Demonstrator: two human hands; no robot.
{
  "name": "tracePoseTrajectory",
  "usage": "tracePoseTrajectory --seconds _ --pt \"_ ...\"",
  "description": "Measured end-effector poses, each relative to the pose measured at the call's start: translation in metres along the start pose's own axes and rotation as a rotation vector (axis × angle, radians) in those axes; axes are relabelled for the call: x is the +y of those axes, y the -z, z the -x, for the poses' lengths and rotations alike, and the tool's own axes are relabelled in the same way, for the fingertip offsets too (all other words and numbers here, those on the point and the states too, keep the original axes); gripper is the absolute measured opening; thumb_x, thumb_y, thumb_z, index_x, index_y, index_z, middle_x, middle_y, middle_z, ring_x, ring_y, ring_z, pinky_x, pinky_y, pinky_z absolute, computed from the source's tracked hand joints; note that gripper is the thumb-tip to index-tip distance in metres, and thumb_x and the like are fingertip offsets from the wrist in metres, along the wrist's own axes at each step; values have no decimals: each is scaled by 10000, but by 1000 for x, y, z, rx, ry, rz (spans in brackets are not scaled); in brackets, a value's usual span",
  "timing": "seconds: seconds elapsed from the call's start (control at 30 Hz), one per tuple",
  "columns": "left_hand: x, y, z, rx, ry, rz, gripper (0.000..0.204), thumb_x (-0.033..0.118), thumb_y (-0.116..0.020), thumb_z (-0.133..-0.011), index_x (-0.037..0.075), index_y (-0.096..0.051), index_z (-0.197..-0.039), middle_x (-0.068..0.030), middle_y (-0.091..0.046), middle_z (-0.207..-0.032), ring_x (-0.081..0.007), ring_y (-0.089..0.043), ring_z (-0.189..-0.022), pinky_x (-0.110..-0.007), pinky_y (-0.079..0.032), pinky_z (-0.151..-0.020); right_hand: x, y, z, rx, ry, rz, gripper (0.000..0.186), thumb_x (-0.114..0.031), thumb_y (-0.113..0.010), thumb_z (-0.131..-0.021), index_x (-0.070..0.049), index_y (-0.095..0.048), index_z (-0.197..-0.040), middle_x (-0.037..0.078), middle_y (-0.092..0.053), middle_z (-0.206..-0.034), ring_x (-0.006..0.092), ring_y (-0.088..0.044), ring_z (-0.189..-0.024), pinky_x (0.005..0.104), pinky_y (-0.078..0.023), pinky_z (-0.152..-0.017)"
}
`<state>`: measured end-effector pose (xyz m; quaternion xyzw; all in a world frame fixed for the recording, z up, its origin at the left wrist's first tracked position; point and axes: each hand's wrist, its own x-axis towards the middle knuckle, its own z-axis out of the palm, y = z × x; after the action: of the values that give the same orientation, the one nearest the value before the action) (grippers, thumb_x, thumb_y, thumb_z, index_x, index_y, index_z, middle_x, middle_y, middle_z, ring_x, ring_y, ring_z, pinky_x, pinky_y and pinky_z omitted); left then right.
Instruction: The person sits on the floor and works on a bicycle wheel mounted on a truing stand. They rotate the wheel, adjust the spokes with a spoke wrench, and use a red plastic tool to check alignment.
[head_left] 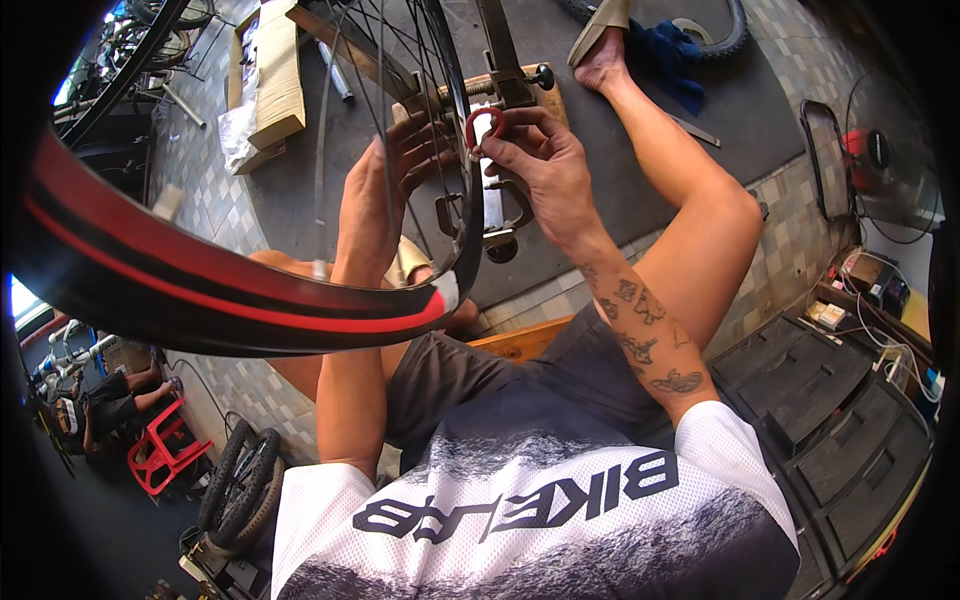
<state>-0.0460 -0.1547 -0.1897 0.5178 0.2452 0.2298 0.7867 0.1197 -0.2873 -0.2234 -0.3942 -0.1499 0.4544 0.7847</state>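
Observation:
A bicycle wheel with a black and red rim [240, 318] stands in a metal truing stand [497, 55], its rim passing large across the left. My right hand [555, 178] is closed, pinching a red ring-shaped spoke wrench [471, 124] between thumb and fingers beside the rim. My left hand [372, 195] reaches behind the spokes on the wheel's other side. Its fingers are stretched and apart, close to the spokes, and the rim crosses in front of its forearm. Whether the wrench sits on a spoke nipple is too small to tell.
The stand rests on a dark mat [400, 200] over tiles. An open cardboard box [275, 80] lies at the far left, a tyre [735, 30] and blue cloth [655, 55] at the far right. Black drawers [800, 370] stand right; a red stool [170, 445] and another person are lower left.

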Motion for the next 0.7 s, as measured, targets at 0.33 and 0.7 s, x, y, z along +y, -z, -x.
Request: tracePoseTrajectory --seconds 0.33,0.7 --pt "-11 -2 -24 65 34 -233 491 295 -665 -1054 -19 -596 -1425 -117 -707 -1294 -197 -647 -1222 -340 -467 -1095 -9 -3 12 -256 -127 456 275 -59 -823 -907 -15 -697 -1148 44 -760 -1055 108 -715 -970 264 -583 -844" --pt "-15 0 -17 144 -11 -260 430 267 -692 -1043 15 -640 -1387 -70 -738 -1158 -145 -673 -1082 -320 -517 -972 9 -5 6 -249 -254 221 362 -28 -717 -958 24 -614 -1300 104 -777 -1028 152 -752 -946 255 -570 -771"
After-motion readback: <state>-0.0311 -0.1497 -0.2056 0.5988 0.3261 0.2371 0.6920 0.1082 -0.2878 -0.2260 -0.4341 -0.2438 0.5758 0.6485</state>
